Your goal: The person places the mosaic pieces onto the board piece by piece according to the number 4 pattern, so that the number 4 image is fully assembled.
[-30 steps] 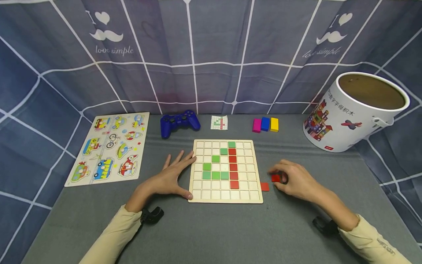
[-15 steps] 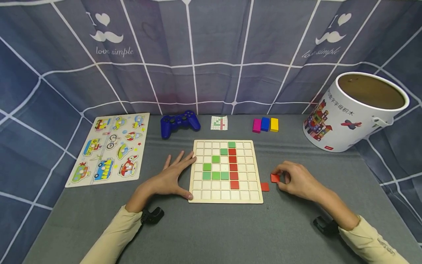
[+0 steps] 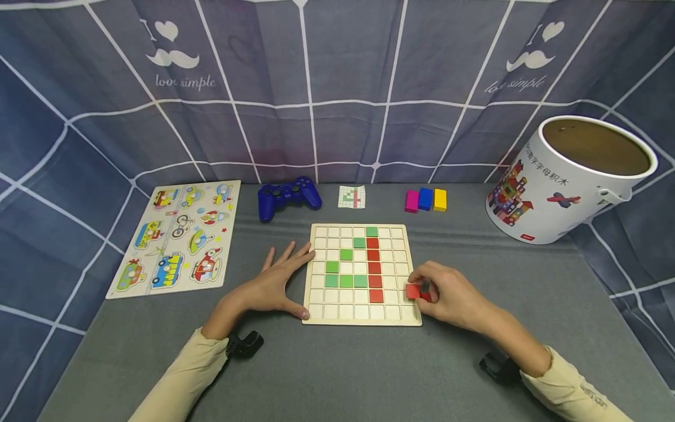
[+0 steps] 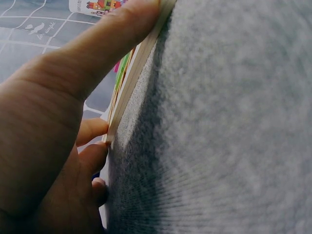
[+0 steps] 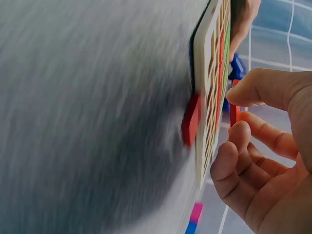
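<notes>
A red tile [image 3: 413, 291] is being pinched between the thumb and fingers of the right hand [image 3: 448, 296], hovering over the right edge of the grid board [image 3: 321, 317]. Another red tile [image 5: 191, 120] is lying on the grey mat just beside that edge. The left hand [image 3: 274, 281] is lying spread and flat, its fingers pressing against the board's left edge.

Grey felt surface [image 3: 343, 375] carries grid board [image 3: 321, 293], vehicle puzzle [image 3: 174, 237], blue gamepad [image 3: 287, 196], pattern card [image 3: 351, 196], three blocks [image 3: 425, 199], white bucket [image 3: 548, 193], loose red tile [image 5: 191, 119].
</notes>
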{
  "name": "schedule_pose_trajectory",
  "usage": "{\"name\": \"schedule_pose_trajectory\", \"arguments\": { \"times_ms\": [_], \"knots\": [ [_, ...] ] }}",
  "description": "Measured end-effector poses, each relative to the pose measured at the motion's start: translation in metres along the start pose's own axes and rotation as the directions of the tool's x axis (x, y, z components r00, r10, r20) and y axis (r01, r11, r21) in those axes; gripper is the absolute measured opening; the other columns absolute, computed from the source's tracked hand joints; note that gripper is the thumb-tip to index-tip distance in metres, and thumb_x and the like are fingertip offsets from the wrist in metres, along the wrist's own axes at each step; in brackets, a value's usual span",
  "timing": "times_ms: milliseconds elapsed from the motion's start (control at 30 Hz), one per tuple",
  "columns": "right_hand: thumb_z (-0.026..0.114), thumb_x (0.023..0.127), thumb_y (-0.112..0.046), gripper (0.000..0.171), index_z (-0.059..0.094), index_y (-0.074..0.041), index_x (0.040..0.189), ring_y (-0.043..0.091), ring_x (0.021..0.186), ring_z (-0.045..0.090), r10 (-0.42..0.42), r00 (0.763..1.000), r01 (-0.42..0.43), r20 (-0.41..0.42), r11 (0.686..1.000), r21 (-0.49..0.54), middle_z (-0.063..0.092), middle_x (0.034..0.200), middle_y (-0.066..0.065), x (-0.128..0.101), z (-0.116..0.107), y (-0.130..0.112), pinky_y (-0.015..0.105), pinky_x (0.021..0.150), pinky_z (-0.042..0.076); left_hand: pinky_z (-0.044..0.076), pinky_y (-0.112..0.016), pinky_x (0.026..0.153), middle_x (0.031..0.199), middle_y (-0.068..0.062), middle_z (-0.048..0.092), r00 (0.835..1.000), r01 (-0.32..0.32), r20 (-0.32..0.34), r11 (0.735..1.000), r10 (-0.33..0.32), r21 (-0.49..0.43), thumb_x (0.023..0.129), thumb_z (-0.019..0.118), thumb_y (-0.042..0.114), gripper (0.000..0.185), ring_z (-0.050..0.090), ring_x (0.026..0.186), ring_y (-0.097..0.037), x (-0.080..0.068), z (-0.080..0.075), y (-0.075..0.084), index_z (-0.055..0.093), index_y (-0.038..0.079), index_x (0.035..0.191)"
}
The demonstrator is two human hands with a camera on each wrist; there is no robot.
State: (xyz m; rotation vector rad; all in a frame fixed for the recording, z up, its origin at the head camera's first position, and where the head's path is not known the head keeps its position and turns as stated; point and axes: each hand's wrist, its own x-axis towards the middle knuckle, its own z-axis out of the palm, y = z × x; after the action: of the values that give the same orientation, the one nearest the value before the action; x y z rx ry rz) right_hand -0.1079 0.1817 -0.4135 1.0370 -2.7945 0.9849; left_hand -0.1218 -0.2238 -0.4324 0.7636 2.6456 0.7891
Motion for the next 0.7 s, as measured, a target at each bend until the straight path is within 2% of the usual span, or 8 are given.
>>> {"name": "schedule_pose_trajectory", "arguments": {
  "times_ms": [300, 500, 700],
  "knots": [
    [0.080, 0.074, -0.007, 0.029, 0.069, -0.017, 0.099, 0.006, 0.061, 0.050, -0.068, 0.996, 0.068, 0.052, 0.998, 0.002, 0.055, 0.082, -0.007, 0.009, 0.021, -0.021, 0.022, 0.056, 0.041, -0.013, -0.062, 0.113, 0.168, 0.001, 0.006, 1.000, -0.004, -0.001, 1.000, 0.004, 0.004, 0.060, 0.088, 0.062, 0.128, -0.005, 0.152, -0.032, 0.000, 0.000, 0.001, 0.022, 0.019, 0.161],
    [0.079, 0.077, -0.008, 0.025, 0.070, -0.017, 0.099, 0.003, 0.061, 0.049, -0.131, 0.990, 0.130, 0.055, 0.991, 0.008, 0.056, 0.083, -0.009, 0.011, 0.032, -0.029, 0.021, 0.058, 0.041, -0.014, -0.062, 0.113, 0.168, 0.002, 0.006, 1.000, -0.010, -0.004, 1.000, 0.010, 0.002, 0.060, 0.088, 0.063, 0.128, -0.005, 0.152, -0.031, 0.000, 0.000, 0.001, 0.022, 0.019, 0.161],
    [0.078, 0.077, -0.006, 0.026, 0.070, -0.017, 0.098, 0.001, 0.060, 0.049, -0.135, 0.987, 0.133, 0.083, 0.991, 0.028, 0.057, 0.087, -0.009, 0.014, 0.038, -0.033, 0.018, 0.054, 0.041, -0.014, -0.062, 0.113, 0.168, 0.002, 0.006, 1.000, -0.004, -0.005, 1.000, 0.004, -0.004, 0.060, 0.088, 0.062, 0.128, -0.006, 0.152, -0.030, 0.000, 0.000, 0.000, 0.022, 0.020, 0.161]
  ]
}}
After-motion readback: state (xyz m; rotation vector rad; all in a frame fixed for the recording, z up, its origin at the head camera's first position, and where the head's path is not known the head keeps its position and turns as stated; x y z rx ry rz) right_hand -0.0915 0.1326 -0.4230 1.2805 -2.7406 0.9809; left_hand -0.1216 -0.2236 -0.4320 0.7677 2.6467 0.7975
